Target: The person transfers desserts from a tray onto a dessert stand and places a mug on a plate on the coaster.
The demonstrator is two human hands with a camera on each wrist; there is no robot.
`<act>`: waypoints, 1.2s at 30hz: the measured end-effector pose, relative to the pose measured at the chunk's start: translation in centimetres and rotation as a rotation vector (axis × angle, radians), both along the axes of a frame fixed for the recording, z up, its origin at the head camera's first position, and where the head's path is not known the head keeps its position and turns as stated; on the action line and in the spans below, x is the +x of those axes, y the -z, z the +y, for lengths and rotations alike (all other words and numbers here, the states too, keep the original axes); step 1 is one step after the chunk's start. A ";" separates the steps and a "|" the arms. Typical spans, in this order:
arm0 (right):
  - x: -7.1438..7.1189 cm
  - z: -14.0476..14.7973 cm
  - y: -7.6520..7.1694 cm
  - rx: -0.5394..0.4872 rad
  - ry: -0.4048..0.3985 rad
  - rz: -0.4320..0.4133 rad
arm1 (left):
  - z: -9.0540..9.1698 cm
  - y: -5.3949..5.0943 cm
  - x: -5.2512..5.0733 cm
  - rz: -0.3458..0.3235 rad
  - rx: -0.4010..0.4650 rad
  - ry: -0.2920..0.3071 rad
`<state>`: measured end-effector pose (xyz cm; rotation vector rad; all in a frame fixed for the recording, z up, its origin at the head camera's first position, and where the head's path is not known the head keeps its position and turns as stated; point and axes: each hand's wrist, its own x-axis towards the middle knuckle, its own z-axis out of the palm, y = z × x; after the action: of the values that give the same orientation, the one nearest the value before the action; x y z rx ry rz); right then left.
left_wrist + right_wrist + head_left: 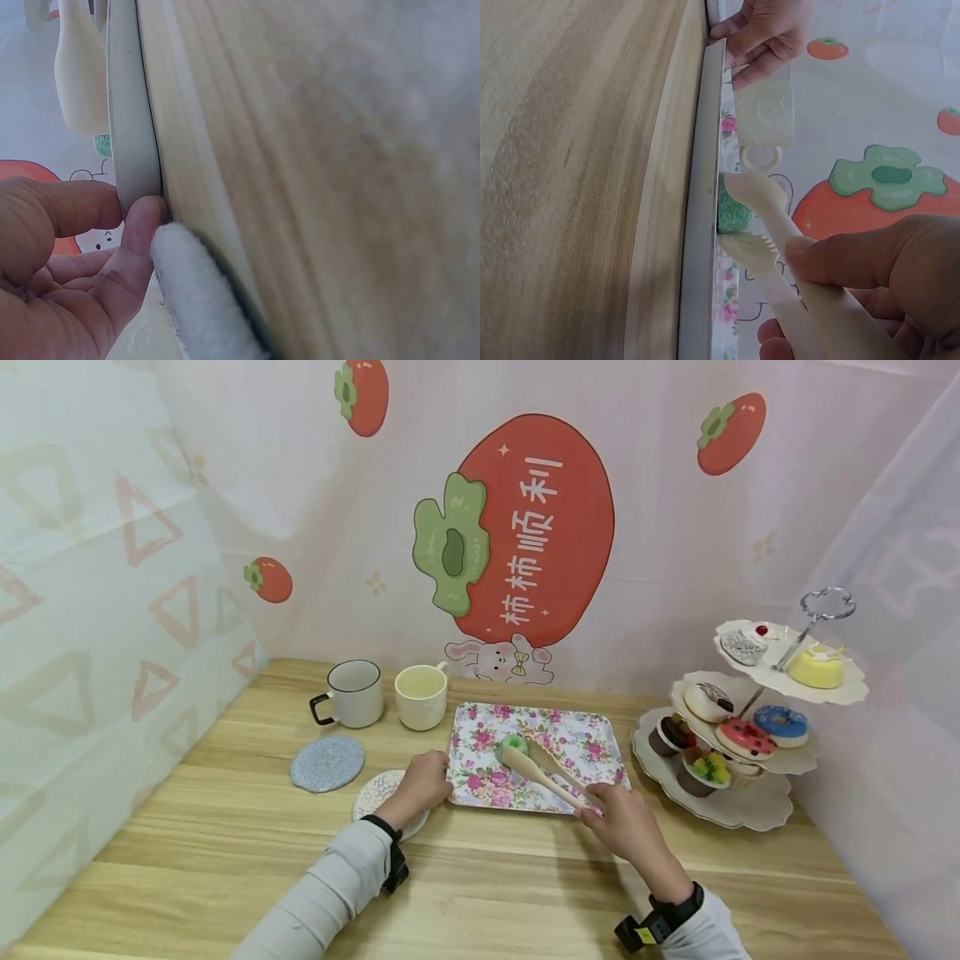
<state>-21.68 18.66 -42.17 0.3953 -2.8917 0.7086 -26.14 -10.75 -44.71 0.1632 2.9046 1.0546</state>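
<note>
From the head, the right hand (624, 821) grips the tongs (551, 785), with the donut (514, 740) beyond it on the tray (592, 727); at the left wrist, the left hand (71, 281) pinches the tray's edge; at the right wrist, the tongs stand slightly parted, donut between their tips.

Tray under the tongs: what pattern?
The tray has pink flowers on white; clearest in the head view.

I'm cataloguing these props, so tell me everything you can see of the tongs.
The tongs are cream-coloured and look plastic, with two long arms; at least one tip is toothed. The right hand grips them, hiding their rear end. They slant down over the flowered tray, tips parted, one on either side of the small green ring; whether both tips touch it, I can't tell.
</note>
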 end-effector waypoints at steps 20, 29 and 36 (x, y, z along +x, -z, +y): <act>1.8 1.8 -2.7 -0.023 0.017 0.040 | 0.0 0.1 -0.1 -0.029 0.007 -0.017; 3.1 3.7 -4.7 -0.040 0.029 0.054 | -0.1 0.0 0.0 -0.023 0.000 -0.015; 3.8 5.4 -6.5 -0.010 0.053 0.123 | 0.0 0.2 -0.1 -0.012 -0.018 -0.008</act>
<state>-17.90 24.02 -35.69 0.3471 -2.7708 0.6662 -26.27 -10.77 -44.92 0.1443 2.9055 1.0272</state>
